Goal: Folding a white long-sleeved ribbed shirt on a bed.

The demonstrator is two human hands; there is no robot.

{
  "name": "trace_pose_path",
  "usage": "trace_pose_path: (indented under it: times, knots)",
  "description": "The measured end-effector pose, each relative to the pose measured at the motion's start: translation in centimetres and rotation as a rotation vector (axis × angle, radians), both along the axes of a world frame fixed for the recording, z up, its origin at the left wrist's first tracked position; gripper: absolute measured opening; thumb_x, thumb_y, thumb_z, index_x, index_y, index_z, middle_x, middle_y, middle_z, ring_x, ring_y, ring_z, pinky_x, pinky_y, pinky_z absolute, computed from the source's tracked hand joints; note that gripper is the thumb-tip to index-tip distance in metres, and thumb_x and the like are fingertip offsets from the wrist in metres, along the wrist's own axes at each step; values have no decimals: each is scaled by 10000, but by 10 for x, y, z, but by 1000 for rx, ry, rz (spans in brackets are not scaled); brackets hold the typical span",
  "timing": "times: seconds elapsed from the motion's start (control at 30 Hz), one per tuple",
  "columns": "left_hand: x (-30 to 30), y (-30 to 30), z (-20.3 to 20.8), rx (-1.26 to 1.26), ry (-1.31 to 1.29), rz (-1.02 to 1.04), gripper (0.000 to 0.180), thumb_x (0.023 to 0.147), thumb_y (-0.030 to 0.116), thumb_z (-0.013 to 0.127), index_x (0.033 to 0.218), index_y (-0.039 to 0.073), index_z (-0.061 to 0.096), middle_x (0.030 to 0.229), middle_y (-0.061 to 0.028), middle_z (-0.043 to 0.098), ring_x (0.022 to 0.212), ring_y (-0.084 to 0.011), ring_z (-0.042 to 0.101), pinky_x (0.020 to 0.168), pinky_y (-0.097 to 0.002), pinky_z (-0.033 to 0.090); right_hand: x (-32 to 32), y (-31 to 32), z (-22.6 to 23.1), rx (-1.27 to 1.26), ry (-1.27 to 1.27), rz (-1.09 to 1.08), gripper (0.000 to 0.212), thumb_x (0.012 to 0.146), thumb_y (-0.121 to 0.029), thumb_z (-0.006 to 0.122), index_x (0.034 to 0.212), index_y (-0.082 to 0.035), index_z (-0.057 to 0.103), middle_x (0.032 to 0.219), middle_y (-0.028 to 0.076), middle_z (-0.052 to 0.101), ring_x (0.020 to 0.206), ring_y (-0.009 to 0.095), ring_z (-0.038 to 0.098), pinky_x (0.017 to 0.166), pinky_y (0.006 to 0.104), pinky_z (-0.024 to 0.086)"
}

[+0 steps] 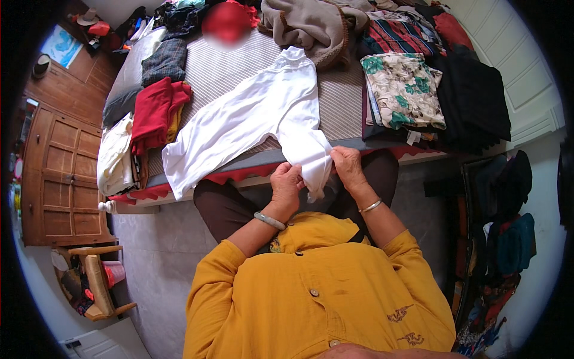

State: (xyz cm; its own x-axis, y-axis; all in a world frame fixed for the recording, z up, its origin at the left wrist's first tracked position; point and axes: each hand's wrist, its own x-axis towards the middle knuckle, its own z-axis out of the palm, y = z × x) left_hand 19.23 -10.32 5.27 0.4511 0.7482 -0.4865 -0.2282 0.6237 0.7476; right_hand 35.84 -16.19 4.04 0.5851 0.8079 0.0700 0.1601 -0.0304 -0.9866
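Note:
White trousers (239,110) lie spread over the edge of a striped bed, waist end away from me. One leg stretches to the left and hangs slightly over the bed's edge. The other comes down toward my lap. My left hand (286,182) pinches the left side of this nearer leg's end, and my right hand (348,166) grips its right side. Between them the white cloth is drawn out, with its hem hanging a little. A bangle sits on each wrist.
Folded red clothes (156,110) and a folded white garment (115,157) line the bed's left side. To the right are a folded floral garment (403,90) and black clothes (475,102). A brown blanket (305,27) lies at the back. A wooden chair (98,284) stands lower left.

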Motion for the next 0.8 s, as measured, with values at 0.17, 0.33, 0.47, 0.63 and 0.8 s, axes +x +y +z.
trace_pose_path:
  times: [0.17,0.33,0.47,0.63,0.8]
  knots:
    - [-3,0,6,-5,-118,-12,119,887,154,567,959,63,545,880,-40,601,789,-137,581,715,-303,485,4,-1,6,-52,-52,-7,214,786,-123,484,720,60,574,578,204,504,518,183,520,526,335,417]
    - [-5,4,13,-19,-256,-78,199,914,232,515,1008,58,532,1016,-67,596,945,-188,554,866,-386,436,2,-3,7,-55,190,58,249,831,-176,499,740,7,642,615,21,578,511,83,509,460,227,404]
    - [-6,7,12,-92,-328,-128,212,910,246,514,1003,56,536,1031,-64,590,955,-186,550,867,-382,432,-4,-3,21,-57,269,47,243,834,-181,505,730,-7,639,615,9,567,525,70,503,465,218,403]
    - [-6,11,8,-69,-329,-181,184,894,211,523,973,46,546,992,-65,601,916,-180,562,843,-367,443,3,-2,4,-15,158,71,232,830,-164,508,690,-9,609,607,2,551,524,65,487,458,225,396]
    - [-6,14,2,88,-201,64,84,861,113,522,858,39,563,800,-42,598,724,-146,578,707,-313,486,16,1,7,26,92,16,233,806,-138,493,650,21,562,548,40,486,499,84,455,449,275,374]
